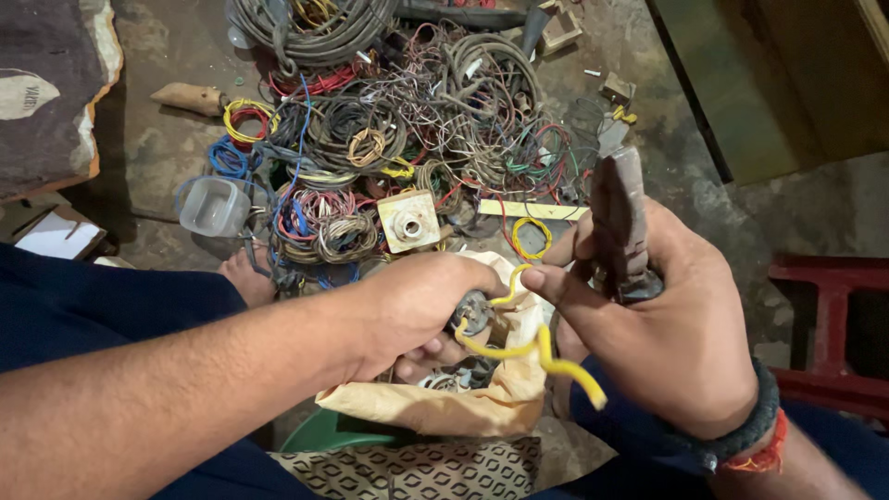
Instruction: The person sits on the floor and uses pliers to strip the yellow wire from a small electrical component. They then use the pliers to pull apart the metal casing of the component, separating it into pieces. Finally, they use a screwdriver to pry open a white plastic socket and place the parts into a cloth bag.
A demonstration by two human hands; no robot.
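A rough, stained concrete floor (167, 157) fills the view under dim, warm light, littered with a wide heap of tangled wire coils (389, 139) in red, blue, yellow, green and grey. On the heap lies a cream square ceiling rose (408, 221), with a clear plastic tub (215, 206) at its left edge and a wooden tool handle (188, 97) beyond that. A red plastic stool (833, 278) stands at the right edge, a dull green panel (741, 83) leans at the upper right, and a worn dark mat (51, 93) covers the upper left corner.

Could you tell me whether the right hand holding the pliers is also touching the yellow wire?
Yes, the right hand pinches the yellow wire while gripping the pliers.
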